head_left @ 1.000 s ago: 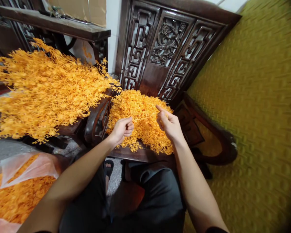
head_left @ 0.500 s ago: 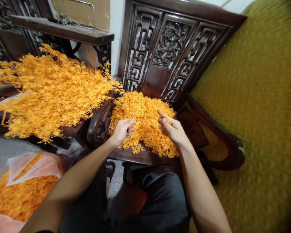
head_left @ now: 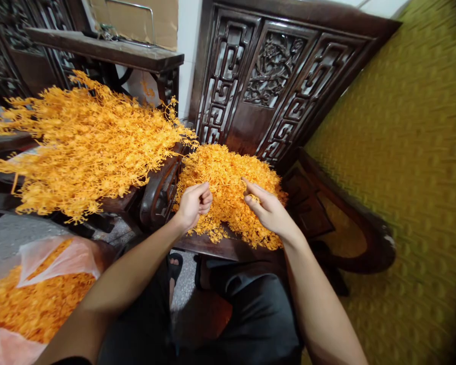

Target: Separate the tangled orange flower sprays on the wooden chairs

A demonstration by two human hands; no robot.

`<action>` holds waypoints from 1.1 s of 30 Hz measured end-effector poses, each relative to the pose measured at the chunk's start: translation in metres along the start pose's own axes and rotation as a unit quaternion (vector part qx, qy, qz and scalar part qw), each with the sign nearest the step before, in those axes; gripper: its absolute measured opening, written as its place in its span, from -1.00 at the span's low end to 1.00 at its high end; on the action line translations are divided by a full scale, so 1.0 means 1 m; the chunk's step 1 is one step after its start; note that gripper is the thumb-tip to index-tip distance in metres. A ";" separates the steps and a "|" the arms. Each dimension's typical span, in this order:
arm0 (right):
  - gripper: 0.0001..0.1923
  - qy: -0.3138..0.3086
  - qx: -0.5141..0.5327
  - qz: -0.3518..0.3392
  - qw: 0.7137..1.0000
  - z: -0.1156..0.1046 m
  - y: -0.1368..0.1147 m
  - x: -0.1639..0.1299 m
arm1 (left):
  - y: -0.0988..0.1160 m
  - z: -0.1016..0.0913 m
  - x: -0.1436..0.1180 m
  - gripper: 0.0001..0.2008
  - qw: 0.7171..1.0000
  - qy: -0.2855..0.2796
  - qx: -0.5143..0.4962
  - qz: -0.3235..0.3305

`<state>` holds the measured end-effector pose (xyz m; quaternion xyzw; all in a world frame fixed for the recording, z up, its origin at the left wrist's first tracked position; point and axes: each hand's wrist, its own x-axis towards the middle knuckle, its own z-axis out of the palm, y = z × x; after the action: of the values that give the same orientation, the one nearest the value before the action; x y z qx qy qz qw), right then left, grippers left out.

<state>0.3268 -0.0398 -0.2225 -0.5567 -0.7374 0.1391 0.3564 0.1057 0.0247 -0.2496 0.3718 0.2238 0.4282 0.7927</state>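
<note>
While L hand (head_left: pixel 193 205) is clenched, contents unclear to me, w/ R hand (head_left: pixel 268 208) parted, orange sprays (head_left: pixel 224 165) could snag b/c they're tangled.

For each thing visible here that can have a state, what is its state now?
Left hand: fingers curled closed, contents unclear.
Right hand: thumb and forefinger apart.
Chair: seat mostly covered.
Smaller orange pile: heaped on the chair.
Bigger orange pile: loose, strands sticking out.
Plastic bag: open, orange pieces inside.
Sandal: worn on a foot.
</note>
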 end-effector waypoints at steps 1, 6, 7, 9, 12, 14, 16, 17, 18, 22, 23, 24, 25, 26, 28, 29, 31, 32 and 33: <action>-0.50 0.014 -0.019 -0.011 1.000 0.003 -0.001 0.002 | 0.000 0.001 -0.001 -0.54 1.000 -0.003 0.004 -0.005; -0.57 0.232 0.011 0.070 0.970 0.001 0.021 0.012 | -0.002 0.005 -0.006 -0.49 0.997 -0.031 0.068 -0.025; -0.55 0.292 0.059 0.108 0.949 -0.003 0.031 0.012 | -0.002 0.004 -0.007 -0.48 0.996 -0.031 0.079 -0.014; -0.53 0.371 0.171 0.170 0.897 -0.012 0.046 0.009 | 0.000 0.000 -0.009 -0.47 0.995 -0.026 0.101 0.011; -0.53 0.307 0.246 0.184 0.901 -0.018 0.050 0.001 | 0.003 -0.007 -0.008 -0.47 0.988 -0.035 0.153 0.005; -0.55 0.188 0.184 0.132 0.956 -0.015 0.039 -0.005 | 0.002 -0.010 -0.007 -0.47 0.981 -0.044 0.187 -0.012; -0.57 0.081 0.079 0.054 0.992 -0.013 0.023 -0.007 | 0.001 -0.011 -0.005 -0.47 0.978 -0.042 0.204 -0.020; -0.57 0.042 0.034 0.020 0.998 -0.012 0.016 -0.008 | 0.000 -0.010 -0.005 -0.47 0.977 -0.038 0.209 -0.021; -0.56 0.015 0.001 -0.005 1.000 -0.013 0.010 -0.007 | 0.000 -0.010 -0.004 -0.47 0.976 -0.035 0.212 -0.022; -0.47 -0.029 -0.036 -0.029 0.999 -0.019 0.001 -0.008 | -0.001 -0.011 -0.003 -0.48 0.974 -0.027 0.224 -0.011; -0.44 -0.041 -0.037 -0.031 0.998 -0.019 0.000 -0.008 | -0.001 -0.012 -0.003 -0.49 0.972 -0.026 0.232 -0.005; -0.40 -0.055 -0.039 -0.033 0.997 -0.019 -0.002 -0.010 | -0.002 -0.013 -0.003 -0.49 0.969 -0.024 0.245 0.002; -0.37 -0.067 -0.043 -0.036 0.996 -0.018 -0.004 -0.011 | -0.002 -0.013 -0.003 -0.49 0.965 -0.023 0.262 0.009; -0.34 -0.075 -0.051 -0.039 0.995 -0.016 -0.006 -0.012 | -0.003 -0.014 -0.003 -0.49 0.960 -0.022 0.280 0.016; -0.34 -0.079 -0.073 -0.042 0.993 -0.009 -0.011 -0.011 | -0.004 -0.013 -0.004 -0.49 0.947 -0.024 0.318 0.030; -0.39 -0.076 -0.080 -0.041 0.993 -0.006 -0.013 -0.010 | -0.004 -0.013 -0.004 -0.49 0.940 -0.027 0.337 0.038; -0.59 -0.040 -0.083 -0.037 0.995 -0.001 -0.010 -0.005 | -0.004 -0.011 -0.006 -0.50 0.926 -0.035 0.373 0.049; -0.67 0.003 -0.083 -0.027 0.996 -0.001 -0.005 -0.002 | -0.004 -0.010 -0.007 -0.50 0.919 -0.037 0.388 0.050; -0.72 0.064 -0.083 -0.008 0.994 -0.002 0.002 0.001 | -0.003 -0.010 -0.008 -0.51 0.915 -0.036 0.398 0.047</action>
<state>0.3296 -0.0385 -0.2219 -0.5862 -0.7264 0.0386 0.3567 0.0964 0.0205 -0.2580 0.6822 0.3291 0.3267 0.5653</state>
